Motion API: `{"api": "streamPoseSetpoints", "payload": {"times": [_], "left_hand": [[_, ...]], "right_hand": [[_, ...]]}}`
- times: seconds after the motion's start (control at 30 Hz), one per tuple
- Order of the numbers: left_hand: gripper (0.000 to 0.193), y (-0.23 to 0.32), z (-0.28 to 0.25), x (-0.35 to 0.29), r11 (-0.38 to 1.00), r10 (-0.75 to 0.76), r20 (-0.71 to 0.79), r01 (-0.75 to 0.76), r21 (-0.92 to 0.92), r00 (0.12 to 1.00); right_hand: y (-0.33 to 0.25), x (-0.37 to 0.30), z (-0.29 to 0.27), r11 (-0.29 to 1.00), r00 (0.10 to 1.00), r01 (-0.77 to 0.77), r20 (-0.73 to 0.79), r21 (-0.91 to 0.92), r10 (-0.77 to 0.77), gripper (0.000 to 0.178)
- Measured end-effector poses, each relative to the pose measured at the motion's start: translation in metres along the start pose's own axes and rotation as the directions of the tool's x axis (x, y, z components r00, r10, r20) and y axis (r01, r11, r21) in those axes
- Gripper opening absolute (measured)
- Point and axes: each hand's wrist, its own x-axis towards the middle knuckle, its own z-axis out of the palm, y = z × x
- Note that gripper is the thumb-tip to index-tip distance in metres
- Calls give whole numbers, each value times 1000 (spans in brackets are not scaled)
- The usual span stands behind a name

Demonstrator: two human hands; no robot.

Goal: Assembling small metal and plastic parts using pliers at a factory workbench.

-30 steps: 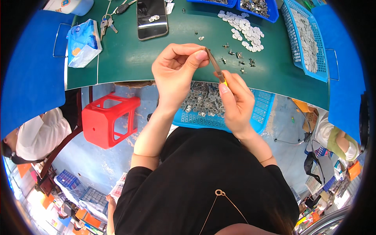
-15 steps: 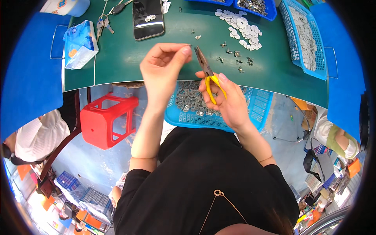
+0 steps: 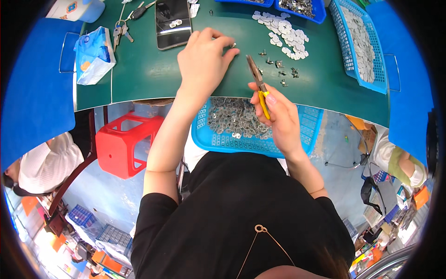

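**Small piece (image 3: 233, 45) at my left hand (image 3: 200, 63), pliers (image 3: 256, 74) in my right hand (image 3: 282, 118)**

My left hand reaches over the table (image 3: 153, 74), its thumb and forefinger drawn close around the small piece; I cannot tell whether they pinch it or only touch it. My right hand is closed on the yellow handles of the pliers, near the table's near edge. The long axis of the pliers runs from my palm toward the far edge, leaning left, so the dark tips point near the small piece but stop apart from it. That piece lies left of the tips and farther toward the far edge; my left hand is plainly the nearer one.

Just right of the pliers, small metal parts (image 3: 278, 64) lie scattered. Beyond them, toward the far edge, spread flat white pieces (image 3: 289, 38), with a dark blue bin (image 3: 317, 18) of metal parts behind. A light blue basket (image 3: 380, 76) of flat pale pieces stands along the table's right edge.

To my left, a phone (image 3: 173, 41) lies near the far edge, then keys (image 3: 117, 32), and a tissue pack (image 3: 96, 53) by the left edge. Below the near edge, a wide blue basket (image 3: 253, 148) holds many small clear and metallic pieces, and a red stool (image 3: 116, 158) stands to its left.
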Motion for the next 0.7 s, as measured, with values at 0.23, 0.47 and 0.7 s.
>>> {"api": "streamPoseSetpoints", "payload": {"times": [0.23,0.47,0.7], "left_hand": [[6,10,-3,3,943,-112,-18,100,-318,994],[12,27,-20,-19,531,-332,79,255,-808,940],[13,27,-20,-24,534,-290,-23,141,-833,957]], "right_hand": [[4,6,-6,959,979,161,-87,-231,-186,37],[7,13,-4,885,949,250,-83,-392,-305,34],[9,13,-2,884,953,251,-57,-394,-297,32]]}}
